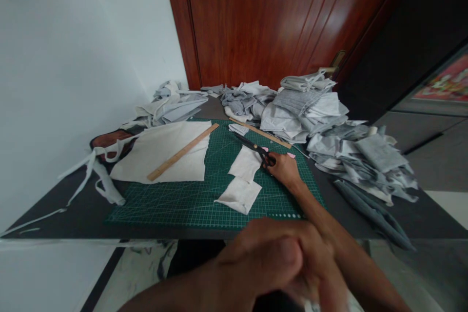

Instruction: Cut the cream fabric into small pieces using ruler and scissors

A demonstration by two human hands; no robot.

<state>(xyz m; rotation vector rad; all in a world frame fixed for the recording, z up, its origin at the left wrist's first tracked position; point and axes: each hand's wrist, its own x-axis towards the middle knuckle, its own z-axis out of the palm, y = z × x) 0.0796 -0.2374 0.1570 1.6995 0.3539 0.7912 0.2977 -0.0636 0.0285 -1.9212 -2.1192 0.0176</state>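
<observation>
My right hand (pixel 284 168) is closed round the handles of black scissors (pixel 252 144), low over the green cutting mat (pixel 175 204). The blades point away to the left. Beside them lie two small white cloth pieces, one (pixel 245 162) partly under the handles and another (pixel 239 196) nearer to me. My left hand (pixel 281 258) is raised close to the camera, blurred, its fingers curled in and the thumb over them; whatever it may hold is hidden. A large white cloth (pixel 186 170) lies left on the mat with a wooden ruler (pixel 183 152) across it.
A second wooden ruler (pixel 261 132) lies at the mat's far side, near a small folded cloth (pixel 238 129). Heaps of grey and white cloth (pixel 310 107) line the back and right. More scraps and strips (pixel 109 183) lie left. A wooden door (pixel 256 24) stands behind the table.
</observation>
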